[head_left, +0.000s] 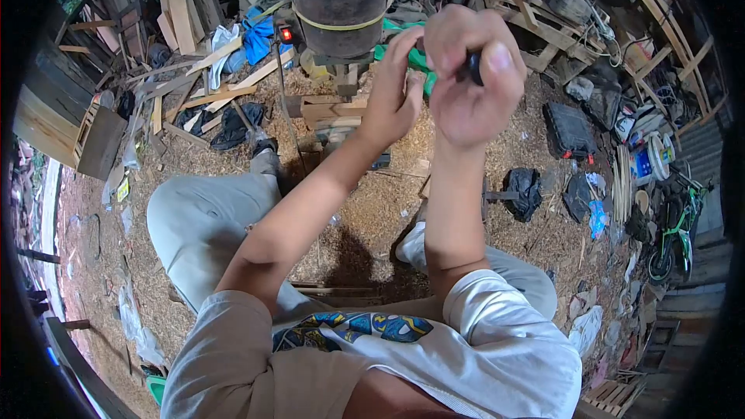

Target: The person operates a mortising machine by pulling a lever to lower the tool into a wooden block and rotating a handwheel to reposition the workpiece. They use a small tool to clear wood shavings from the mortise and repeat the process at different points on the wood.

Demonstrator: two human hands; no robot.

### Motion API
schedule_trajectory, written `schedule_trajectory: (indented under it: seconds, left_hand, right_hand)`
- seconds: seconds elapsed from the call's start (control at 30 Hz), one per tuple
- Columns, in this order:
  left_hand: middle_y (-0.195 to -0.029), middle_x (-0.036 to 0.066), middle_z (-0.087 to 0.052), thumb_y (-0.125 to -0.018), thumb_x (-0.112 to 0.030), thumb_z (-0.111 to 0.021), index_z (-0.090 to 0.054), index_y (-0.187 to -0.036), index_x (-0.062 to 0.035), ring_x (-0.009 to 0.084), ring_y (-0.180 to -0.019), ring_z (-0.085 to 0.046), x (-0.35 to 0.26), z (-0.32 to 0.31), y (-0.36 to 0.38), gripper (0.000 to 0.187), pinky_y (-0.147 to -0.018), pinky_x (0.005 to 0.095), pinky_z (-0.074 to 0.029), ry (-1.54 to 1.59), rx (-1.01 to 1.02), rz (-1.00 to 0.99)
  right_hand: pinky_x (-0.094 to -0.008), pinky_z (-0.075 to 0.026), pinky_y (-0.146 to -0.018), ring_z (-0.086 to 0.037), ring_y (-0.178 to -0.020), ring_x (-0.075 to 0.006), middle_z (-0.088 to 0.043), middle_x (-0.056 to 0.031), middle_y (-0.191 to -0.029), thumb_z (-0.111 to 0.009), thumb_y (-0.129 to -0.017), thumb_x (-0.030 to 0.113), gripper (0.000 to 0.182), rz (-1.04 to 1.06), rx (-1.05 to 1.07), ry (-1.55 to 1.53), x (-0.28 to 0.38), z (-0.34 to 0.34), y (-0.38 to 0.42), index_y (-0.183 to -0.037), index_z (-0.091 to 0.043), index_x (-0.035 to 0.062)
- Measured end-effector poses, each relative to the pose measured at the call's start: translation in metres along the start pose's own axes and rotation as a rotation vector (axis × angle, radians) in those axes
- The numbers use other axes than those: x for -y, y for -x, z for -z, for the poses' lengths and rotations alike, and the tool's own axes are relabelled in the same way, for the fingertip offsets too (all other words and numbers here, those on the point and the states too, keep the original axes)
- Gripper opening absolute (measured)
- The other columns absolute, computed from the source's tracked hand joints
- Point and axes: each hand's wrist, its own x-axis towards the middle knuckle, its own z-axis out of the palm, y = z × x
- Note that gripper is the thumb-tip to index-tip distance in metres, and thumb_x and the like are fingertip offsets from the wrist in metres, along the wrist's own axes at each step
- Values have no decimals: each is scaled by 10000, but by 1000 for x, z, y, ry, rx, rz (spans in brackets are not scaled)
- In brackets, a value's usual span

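My right hand is raised close to the camera, its fingers wrapped round a dark handle. Only the black end of that handle shows in the fist, so the kind of tool is hidden. Just left of it, my left hand is held up with its fingers bent toward the right fist. A small dark bit shows at its fingertips, but what it grips is hidden. Beyond both hands, a wooden block lies below a large dark bucket-like container with a yellow band.
Wood shavings cover the ground between my legs. Planks and a blue cloth lie at the left. A black case, a black plastic bag and a small green bicycle are at the right. A red light glows ahead.
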Motion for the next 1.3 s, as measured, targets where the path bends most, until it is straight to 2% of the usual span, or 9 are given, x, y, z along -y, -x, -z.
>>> schedule_trajectory:
  seconds: [0.47, 0.6, 0.67, 0.73, 0.87, 0.93, 0.97, 1.1, 1.3]
  left_hand:
    - [-1472, 219, -526, -715, 176, -458, -490, -1486, -31, 443, -1484, -435, 8, 0, 36, 798, -1260, 508, -326, 5, 16, -3]
    - [-1496, 210, -510, -717, 165, -478, -467, -1509, -39, 438, -1508, -406, 4, 3, 36, 818, -1266, 504, -317, -21, 27, 7]
    - [-1504, 209, -503, -724, 157, -481, -464, -1512, -43, 441, -1511, -400, 7, -2, 36, 813, -1267, 505, -316, -4, 0, -4]
    - [-1512, 208, -496, -730, 149, -483, -461, -1515, -46, 443, -1513, -394, 11, -7, 38, 809, -1269, 505, -315, 21, -23, -2]
    - [-1510, 213, -497, -814, 48, -551, -473, -1502, -45, 467, -1490, -413, 22, -11, 43, 698, -1258, 528, -329, 117, -2, 51]
    - [-1510, 214, -507, -893, -90, -629, -486, -1491, -42, 472, -1480, -425, 29, -20, 54, 616, -1253, 534, -335, 610, 103, 607]
    - [-1511, 211, -513, -945, -189, -642, -501, -1482, -42, 474, -1473, -431, 23, -12, 43, 574, -1250, 535, -340, 92, -8, 37]
    - [-1489, 213, -532, -934, -101, -597, -520, -1462, -38, 472, -1456, -449, 30, -15, 41, 537, -1242, 556, -350, 90, -63, -43]
    - [-1459, 180, -558, -804, 118, -544, -527, -1439, -57, 440, -1454, -470, 24, -7, 49, 659, -1239, 545, -373, 89, -26, 1]
  right_hand:
    - [-432, -390, -769, -482, -566, -229, -514, -63, -580, -496, -939, 337, 374, 195, -67, 226, 6, -5, 57, -667, -493, 81]
    - [-429, -411, -780, -515, -562, -248, -571, -91, -597, -424, -974, 408, 495, -108, 318, 154, 35, 22, 32, -646, -534, 53]
    - [-423, -444, -830, -544, -551, -253, -594, -90, -605, -278, -1041, 542, 701, -646, 387, -30, 57, 19, 9, -650, -572, 40]
    - [-386, -492, -803, -577, -552, -230, -603, -86, -603, -97, -1055, 709, 939, -735, 486, 172, 69, 7, -12, -672, -606, 20]
    - [-300, -493, -593, -616, -572, -178, -615, -85, -618, 3, -1041, 776, 1064, -1171, 560, 416, 73, -29, -40, -724, -632, -16]
    - [-316, -500, -603, -627, -577, -189, -624, -78, -630, -82, -1082, 726, 985, -1321, 693, 640, 66, -34, -42, -753, -644, -14]
    - [-339, -505, -624, -634, -589, -190, -639, -79, -634, -229, -1140, 590, 810, -1262, 759, 669, 67, -38, -44, -779, -650, -1]
    - [-378, -512, -673, -650, -613, -261, -651, -95, -641, -456, -1124, 300, 475, -1053, 1201, 655, 60, -30, -50, -794, -657, 23]
    - [-435, -514, -759, -638, -634, -331, -628, -93, -634, -622, -1054, 293, 345, -719, 1555, 722, 52, -36, -39, -794, -685, 75]
